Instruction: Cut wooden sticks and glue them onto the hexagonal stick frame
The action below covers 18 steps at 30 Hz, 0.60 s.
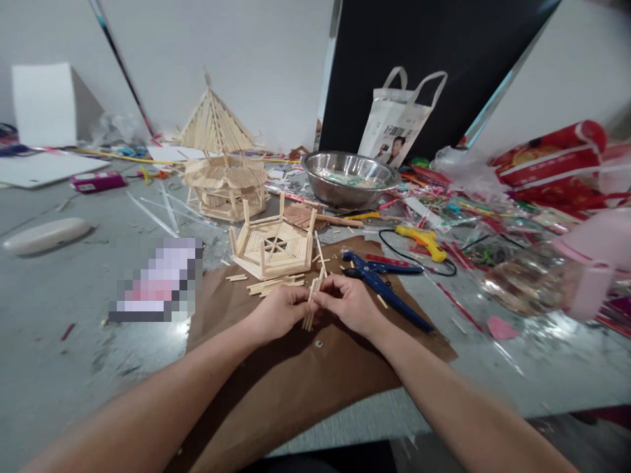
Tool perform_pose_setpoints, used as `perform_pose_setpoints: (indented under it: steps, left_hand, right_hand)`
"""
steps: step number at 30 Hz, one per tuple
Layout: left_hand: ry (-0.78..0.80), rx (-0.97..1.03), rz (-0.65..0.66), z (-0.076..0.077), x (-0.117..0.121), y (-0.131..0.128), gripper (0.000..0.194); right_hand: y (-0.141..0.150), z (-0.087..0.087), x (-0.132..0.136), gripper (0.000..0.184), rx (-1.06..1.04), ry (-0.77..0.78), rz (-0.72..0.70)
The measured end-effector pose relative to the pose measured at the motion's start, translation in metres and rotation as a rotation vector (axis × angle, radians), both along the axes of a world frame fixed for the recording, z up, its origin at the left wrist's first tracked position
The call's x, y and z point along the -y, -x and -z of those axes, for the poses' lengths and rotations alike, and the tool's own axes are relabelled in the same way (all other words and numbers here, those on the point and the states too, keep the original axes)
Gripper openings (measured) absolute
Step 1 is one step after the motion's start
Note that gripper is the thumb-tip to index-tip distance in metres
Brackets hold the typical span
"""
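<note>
Both hands meet over a sheet of brown paper (276, 381), pinching a small bundle of thin wooden sticks (312, 297). My left hand (279, 314) closes on the bundle from the left. From the right, my right hand (352, 303) has its thumb and fingers closed round the upper part. Just beyond them is a six-sided stick base (273, 253) with upright posts at its corners. Loose sticks (276, 284) lie between that base and my left hand. Blue-handled cutters (389, 289) rest on the paper near my right hand.
Behind the base stands a pagoda model (221, 157) of sticks. A steel bowl (351, 177), a paper bag (401, 125) and a yellow glue gun (421, 242) are farther back. A pink-lidded jug (562, 269) sits right, a blurred-out phone (158, 279) left. Scraps litter the right side.
</note>
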<state>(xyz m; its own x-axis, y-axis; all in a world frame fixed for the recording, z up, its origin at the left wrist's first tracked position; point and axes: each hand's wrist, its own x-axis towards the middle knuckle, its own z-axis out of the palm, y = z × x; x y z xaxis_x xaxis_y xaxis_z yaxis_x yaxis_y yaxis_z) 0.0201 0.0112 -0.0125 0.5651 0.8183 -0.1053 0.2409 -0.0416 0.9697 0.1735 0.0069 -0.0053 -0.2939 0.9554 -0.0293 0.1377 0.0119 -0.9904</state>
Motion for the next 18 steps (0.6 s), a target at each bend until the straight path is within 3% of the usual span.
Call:
perform_pose_setpoints:
  steps: [9,18]
  left_hand:
    - [0.138,0.073,-0.008,-0.0038,0.0013,-0.0014,0.027]
    - [0.150,0.073,0.008,-0.0036,0.0019,-0.0009,0.024]
  right_hand:
    - [0.0001,0.0021,-0.0029,0.017,-0.021,0.078,0.029]
    - [-0.0020,0.0023,-0.0054,0.015,-0.233,0.180,0.040]
